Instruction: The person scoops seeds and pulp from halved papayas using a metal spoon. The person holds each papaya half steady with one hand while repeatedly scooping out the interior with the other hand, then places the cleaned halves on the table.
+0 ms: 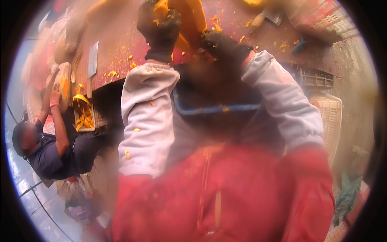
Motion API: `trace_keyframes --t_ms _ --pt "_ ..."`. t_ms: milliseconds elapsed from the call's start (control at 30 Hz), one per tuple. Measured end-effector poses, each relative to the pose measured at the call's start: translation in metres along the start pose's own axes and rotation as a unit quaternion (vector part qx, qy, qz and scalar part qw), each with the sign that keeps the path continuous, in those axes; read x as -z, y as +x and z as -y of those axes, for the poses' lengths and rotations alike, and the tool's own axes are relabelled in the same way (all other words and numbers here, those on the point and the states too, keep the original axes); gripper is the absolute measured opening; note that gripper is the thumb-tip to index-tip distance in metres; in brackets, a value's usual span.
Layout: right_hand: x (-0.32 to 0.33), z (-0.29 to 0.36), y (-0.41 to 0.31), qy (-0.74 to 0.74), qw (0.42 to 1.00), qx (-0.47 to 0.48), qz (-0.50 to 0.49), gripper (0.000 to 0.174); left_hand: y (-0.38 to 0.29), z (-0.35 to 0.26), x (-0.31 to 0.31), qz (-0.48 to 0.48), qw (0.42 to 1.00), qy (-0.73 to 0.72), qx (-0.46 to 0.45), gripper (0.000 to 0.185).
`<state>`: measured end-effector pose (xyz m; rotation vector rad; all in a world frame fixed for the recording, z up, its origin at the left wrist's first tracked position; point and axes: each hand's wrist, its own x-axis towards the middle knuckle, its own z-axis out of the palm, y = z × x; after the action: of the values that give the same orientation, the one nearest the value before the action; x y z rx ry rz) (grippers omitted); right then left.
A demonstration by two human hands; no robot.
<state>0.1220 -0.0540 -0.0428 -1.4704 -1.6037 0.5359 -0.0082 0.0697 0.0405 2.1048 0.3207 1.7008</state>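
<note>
My left hand [160, 27], in a dark glove, is at the top of the view, its fingers closed on a lump of orange pulp. Close beside it lies a large piece of orange squash or pumpkin [195, 16], cut open. My right hand [222, 44], also dark-gloved, is at the lower right side of this piece; blur hides whether its fingers grip the piece or a tool. Both hands are over the near edge of a reddish table [118, 39] strewn with seeds and pulp. Below them is a dark tub with a blue rim [217, 109].
At left, a co-worker [51, 145] handles a long squash [65, 81]. A cleaver blade [93, 59] lies on the table, above a crate of orange peelings [84, 119]. Plastic crates [328, 121] stand at right. Another blade [273, 16] lies at the upper right.
</note>
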Motion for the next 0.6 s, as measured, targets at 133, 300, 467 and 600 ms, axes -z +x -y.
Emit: trace_keyframes --t_ms 133,300,467,600 --pt "0.016 0.002 -0.002 -0.281 0.957 0.079 0.009 0.017 0.008 0.005 -0.005 -0.029 0.999 0.039 -0.024 0.046" --pt "-0.044 -0.015 0.003 -0.144 0.972 0.009 -0.184 0.018 -0.002 0.000 -0.010 0.015 0.997 0.014 -0.078 0.045" --pt "0.007 -0.019 -0.005 -0.044 0.988 0.146 -0.013 0.016 0.002 0.006 -0.007 0.008 1.000 -0.022 0.000 0.046" --pt "0.054 0.011 -0.036 -0.343 0.932 0.066 0.096 0.031 0.001 0.010 -0.002 -0.020 1.000 0.002 0.014 0.047"
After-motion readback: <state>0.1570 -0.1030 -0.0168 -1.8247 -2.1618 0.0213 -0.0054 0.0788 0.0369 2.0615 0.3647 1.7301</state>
